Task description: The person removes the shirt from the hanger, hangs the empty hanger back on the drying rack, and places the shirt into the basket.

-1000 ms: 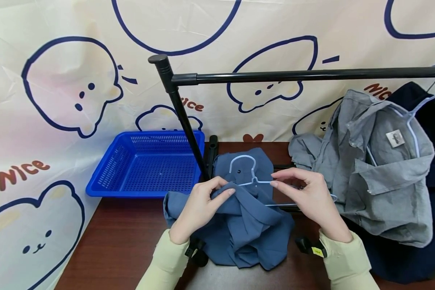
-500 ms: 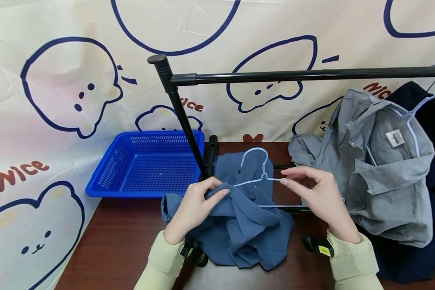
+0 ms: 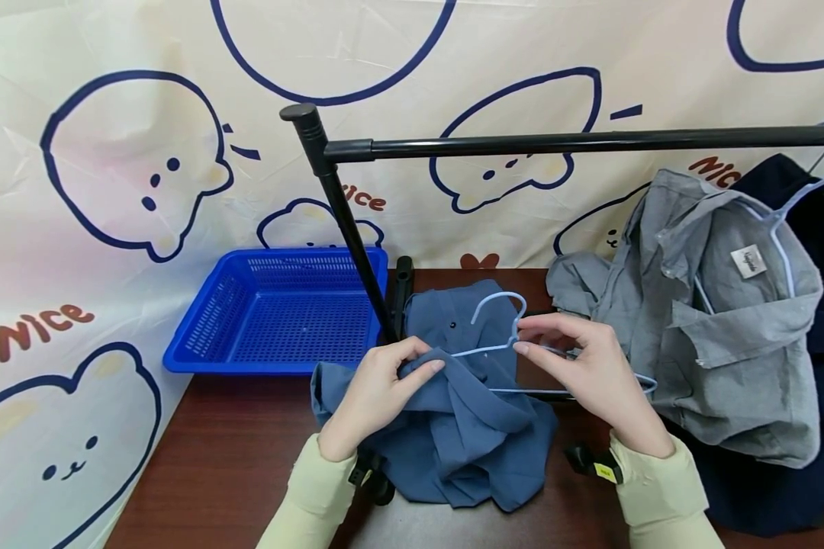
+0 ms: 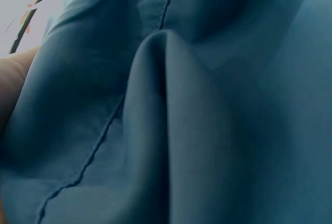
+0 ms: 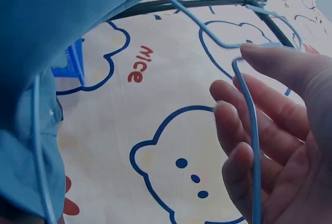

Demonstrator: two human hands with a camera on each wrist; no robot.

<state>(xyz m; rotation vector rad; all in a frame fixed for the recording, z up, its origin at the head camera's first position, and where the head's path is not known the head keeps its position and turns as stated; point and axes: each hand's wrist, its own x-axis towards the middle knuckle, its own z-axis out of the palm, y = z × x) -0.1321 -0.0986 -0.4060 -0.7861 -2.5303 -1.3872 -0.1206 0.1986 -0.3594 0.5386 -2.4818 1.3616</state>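
right hand (image 5: 311, 125) pinches hanger (image 5: 256, 151) | blue garment (image 5: 49, 27) alongside | black rail (image 5: 212, 1) behind

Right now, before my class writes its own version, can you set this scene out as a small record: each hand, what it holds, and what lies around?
Left grip: pinches a fold of the blue shirt
Right grip: pinches the hanger by its wire
Hanger state: one side runs under the blue shirt's cloth; not on the rail
Grey shirt: hangs at right in the head view
Basket: blue, left of the blue shirt
Table: brown
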